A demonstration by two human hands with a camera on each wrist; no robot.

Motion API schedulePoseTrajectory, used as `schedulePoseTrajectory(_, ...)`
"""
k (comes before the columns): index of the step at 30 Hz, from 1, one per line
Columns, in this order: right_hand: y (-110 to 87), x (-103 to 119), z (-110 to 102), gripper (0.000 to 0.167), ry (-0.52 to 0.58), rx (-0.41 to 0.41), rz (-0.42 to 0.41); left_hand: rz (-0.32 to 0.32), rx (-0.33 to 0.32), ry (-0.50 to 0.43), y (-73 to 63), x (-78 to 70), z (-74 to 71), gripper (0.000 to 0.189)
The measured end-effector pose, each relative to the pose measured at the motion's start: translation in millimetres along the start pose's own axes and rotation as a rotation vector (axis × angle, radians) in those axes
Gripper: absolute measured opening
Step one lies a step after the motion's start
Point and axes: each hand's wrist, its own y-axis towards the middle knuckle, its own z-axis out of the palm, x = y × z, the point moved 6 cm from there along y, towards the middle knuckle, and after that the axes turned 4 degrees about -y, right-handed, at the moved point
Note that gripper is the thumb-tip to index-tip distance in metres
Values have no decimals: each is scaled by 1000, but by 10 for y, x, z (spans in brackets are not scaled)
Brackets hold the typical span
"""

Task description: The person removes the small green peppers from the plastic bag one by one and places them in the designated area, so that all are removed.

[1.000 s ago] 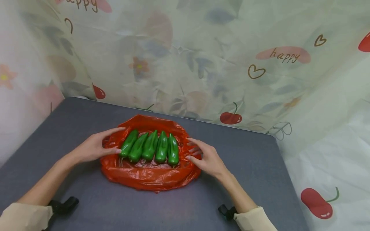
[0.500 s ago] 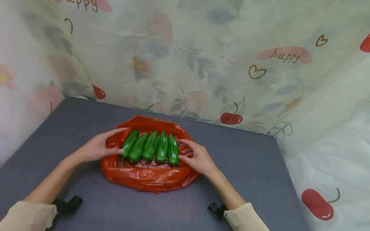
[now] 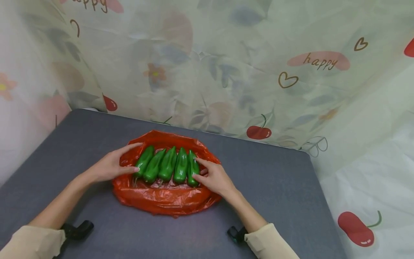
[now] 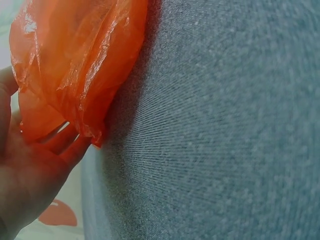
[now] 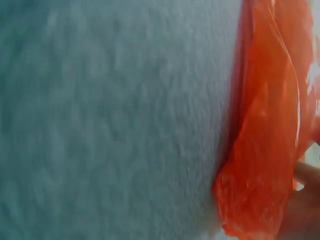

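Several glossy green peppers (image 3: 168, 165) lie side by side in a row inside a red plastic bag (image 3: 168, 199), its mouth spread wide on the table. At the bag's left side is my left hand (image 3: 108, 165), thumb and forefinger spread, the thumb tip right at the leftmost pepper (image 3: 144, 160). The left wrist view shows its other fingers extended behind the thin red plastic (image 4: 80, 65). My right hand (image 3: 215, 177) reaches over the bag's right rim. Its thumb and forefinger tips overlap the rightmost pepper (image 3: 192, 166), with a gap between them.
A dark grey cloth covers the table (image 3: 275, 201). Behind it and at both sides hangs a pale printed curtain (image 3: 207, 72) with cherries and hearts. Black wrist-worn devices (image 3: 77, 230) sit below both forearms, next to the beige sleeves.
My right hand has moved left from the bag's right edge to the rightmost pepper. The left hand has shifted slightly right. The peppers stay in place.
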Motion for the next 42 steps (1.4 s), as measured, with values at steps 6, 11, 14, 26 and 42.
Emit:
schedulePoseTrajectory(6,1,44,84,73,-28,-7,42,-22,-4,12,6,11,9,82)
schedulePoseTrajectory(11,16,85,146,84,-76,5,22,-34,4,9,4,16,15,82)
schedulePoseTrajectory(14,27,97,165,88,-93,14,8,-41,11,1,-1,23,18,82)
schedulePoseTrajectory(26,7,47,162,84,-46,12,39,-58,32,3,-16,39,21,80)
schedulePoseTrajectory(42,-35,-27,130,70,133,-4,120,-68,45,31,-17,36,14,81)
